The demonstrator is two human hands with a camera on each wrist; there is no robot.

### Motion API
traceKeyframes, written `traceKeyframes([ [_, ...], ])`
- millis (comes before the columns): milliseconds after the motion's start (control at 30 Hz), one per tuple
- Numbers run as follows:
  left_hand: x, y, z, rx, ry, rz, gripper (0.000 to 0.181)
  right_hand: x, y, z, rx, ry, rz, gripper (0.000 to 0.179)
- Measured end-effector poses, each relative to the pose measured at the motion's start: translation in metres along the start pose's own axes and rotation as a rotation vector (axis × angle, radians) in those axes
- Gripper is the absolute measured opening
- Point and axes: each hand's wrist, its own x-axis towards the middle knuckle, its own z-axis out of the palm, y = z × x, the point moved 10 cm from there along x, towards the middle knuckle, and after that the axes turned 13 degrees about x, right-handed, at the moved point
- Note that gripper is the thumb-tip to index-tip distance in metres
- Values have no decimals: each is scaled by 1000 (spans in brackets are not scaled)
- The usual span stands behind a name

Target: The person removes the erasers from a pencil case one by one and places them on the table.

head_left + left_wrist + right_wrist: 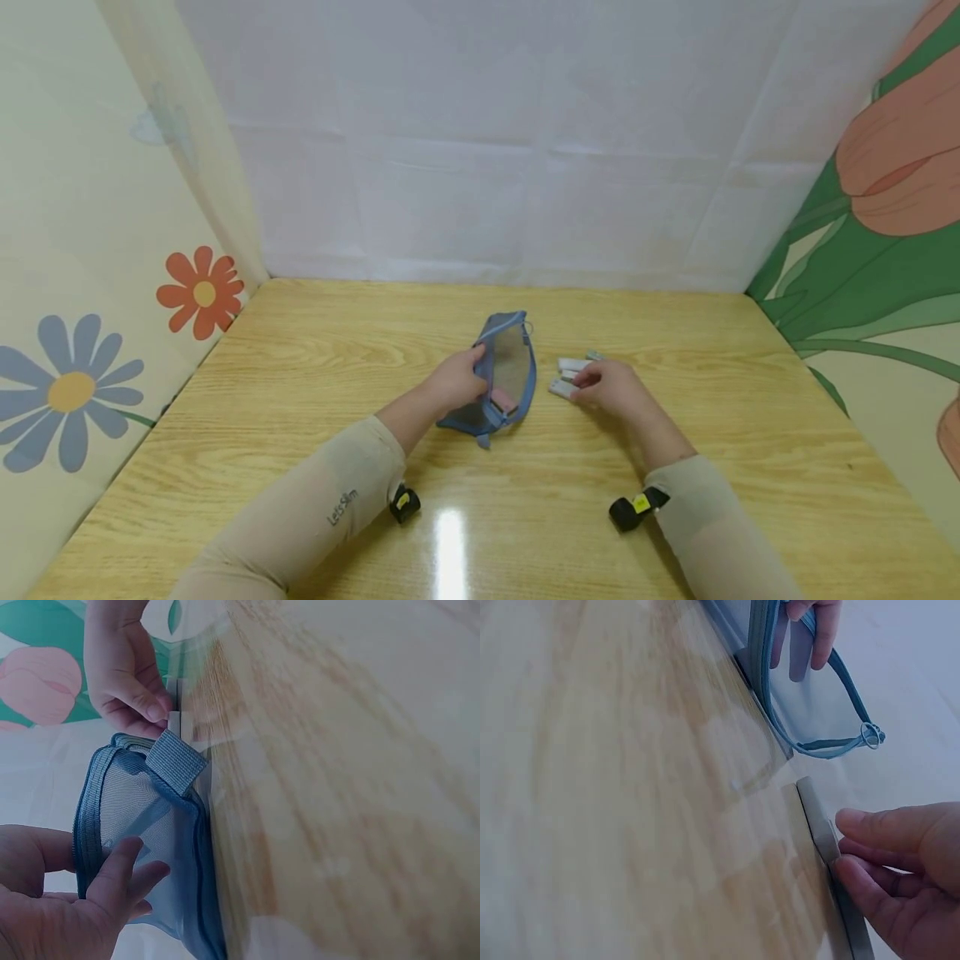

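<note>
A blue mesh zip pouch (512, 358) stands with its mouth spread wide. My left hand (456, 379) grips its left edge, the fingers spread around the zip border (90, 817) in the left wrist view. Inside the pouch lies a small pink block (504, 402) with a dark part. To the right of the pouch, several flat grey-white bars (561, 388) lie close together. My right hand (611, 387) is bent over them, thumb and fingertips at one bar (821, 821). Part of that bar is hidden by the fingers.
The wooden table (337, 333) reaches back to a white cloth (465, 183). A small grey-green piece (594, 356) lies just behind the bars. A ring (871, 735) hangs at the pouch's far corner. Black wrist cameras (405, 505) sit under both sleeves. Flower-print cloths flank the table.
</note>
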Motion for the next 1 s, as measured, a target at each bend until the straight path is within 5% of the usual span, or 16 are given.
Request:
traceKeyframes([
  [500,0,0,0,9,-4,-6,75,6,-12,-4,96,9,-20,24],
  [1000,-2,2,1,5,-7,-1,75,14,-51,46,131,-82,-108,20],
])
